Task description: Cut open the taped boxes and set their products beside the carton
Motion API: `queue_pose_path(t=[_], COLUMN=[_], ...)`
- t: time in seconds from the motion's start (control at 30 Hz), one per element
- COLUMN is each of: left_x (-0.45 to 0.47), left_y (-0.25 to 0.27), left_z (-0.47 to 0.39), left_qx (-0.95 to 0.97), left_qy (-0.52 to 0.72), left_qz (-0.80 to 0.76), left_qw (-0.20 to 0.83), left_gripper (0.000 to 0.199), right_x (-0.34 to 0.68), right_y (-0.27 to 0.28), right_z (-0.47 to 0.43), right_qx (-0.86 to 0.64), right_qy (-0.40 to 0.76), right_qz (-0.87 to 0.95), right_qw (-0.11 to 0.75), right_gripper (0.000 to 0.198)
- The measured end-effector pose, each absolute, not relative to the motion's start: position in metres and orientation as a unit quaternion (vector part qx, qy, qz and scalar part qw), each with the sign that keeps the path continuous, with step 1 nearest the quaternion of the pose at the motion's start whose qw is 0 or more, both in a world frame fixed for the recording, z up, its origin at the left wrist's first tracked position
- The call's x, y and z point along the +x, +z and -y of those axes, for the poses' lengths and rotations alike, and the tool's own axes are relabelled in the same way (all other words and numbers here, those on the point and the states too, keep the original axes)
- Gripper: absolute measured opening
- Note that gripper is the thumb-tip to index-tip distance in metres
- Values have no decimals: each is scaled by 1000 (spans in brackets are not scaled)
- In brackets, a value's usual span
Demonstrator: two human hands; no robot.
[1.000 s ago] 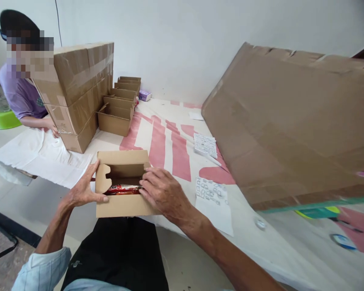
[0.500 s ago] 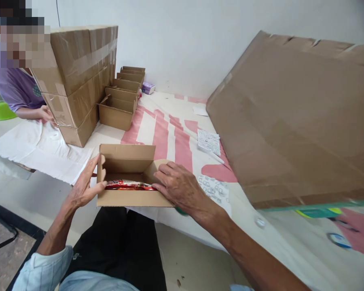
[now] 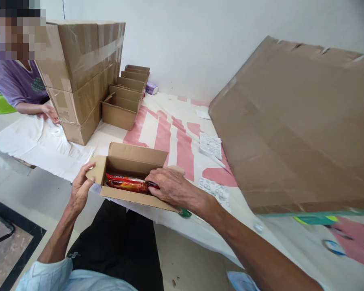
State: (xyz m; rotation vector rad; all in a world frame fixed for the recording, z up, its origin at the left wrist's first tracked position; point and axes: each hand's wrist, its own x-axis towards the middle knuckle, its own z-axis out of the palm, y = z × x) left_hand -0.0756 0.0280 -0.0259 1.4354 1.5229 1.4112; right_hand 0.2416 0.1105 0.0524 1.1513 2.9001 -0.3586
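An open cardboard box (image 3: pixel 135 199) is in front of me at the table's near edge, turned slightly. Red shiny packets (image 3: pixel 127 185) lie lengthwise inside it, toward the near wall. My left hand (image 3: pixel 80 188) pinches the box's left end flap between thumb and fingers, with the flap folded outward. My right hand (image 3: pixel 171 186) reaches over the box's right end, its curled fingers closed on the right end of the red packets. That hand hides the packets' right tip and part of the right wall.
Taped cartons (image 3: pixel 81 76) stand stacked at the left, beside a person in a purple top (image 3: pixel 21 81). Several open small boxes (image 3: pixel 121 115) line up behind. Printed sheets (image 3: pixel 210 145) lie right of centre, near a large leaning carton (image 3: pixel 294 133). A tape roll (image 3: pixel 333 247) lies far right.
My left hand has gone from the box's left edge to its flap, now swung outward. The box has turned slightly, and more of the red packets shows. My right hand has shifted slightly left.
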Motion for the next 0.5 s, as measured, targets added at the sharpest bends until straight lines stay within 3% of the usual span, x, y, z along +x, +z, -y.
queue_pose_path(t=[0.1, 0.37, 0.5], left_x=[-93, -96, -83], left_y=[-26, -50, -48], left_z=[-35, -48, -60], left_qx=[583, 589, 633], left_qy=[506, 482, 466], left_qz=[-536, -518, -467], left_qw=[341, 390, 405], left_gripper=[67, 153, 151], right_x=[239, 229, 230], right_y=[54, 50, 51], right_z=[-108, -106, -104], right_qx=[383, 427, 428], right_qy=[-107, -83, -80], right_qz=[-918, -900, -900], right_qw=[4, 18, 5], right_gripper=[26, 27, 32])
